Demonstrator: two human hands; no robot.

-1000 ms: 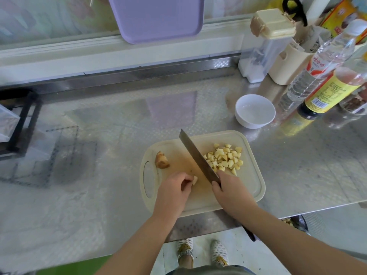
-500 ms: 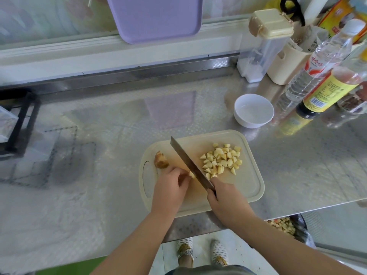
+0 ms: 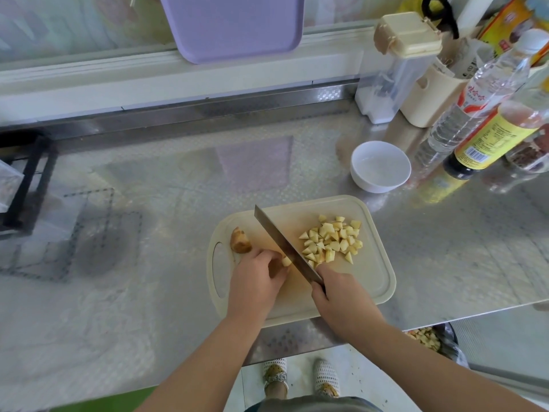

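A cream cutting board lies on the steel counter near its front edge. My right hand grips the handle of a cleaver whose blade slants up and left across the board. My left hand has curled fingers holding a small pale fruit piece against the blade's left side. A heap of several diced pale cubes lies to the right of the blade. A brownish core piece sits at the board's left, beside the handle slot.
A white bowl stands behind the board to the right. Bottles, a clear dispenser and a cream holder crowd the back right corner. A purple tray leans at the back. A black rack stands at far left.
The cleaver and both hands shifted left and further onto the board, away from the pile. My left hand keeps hold of the small piece by the blade.
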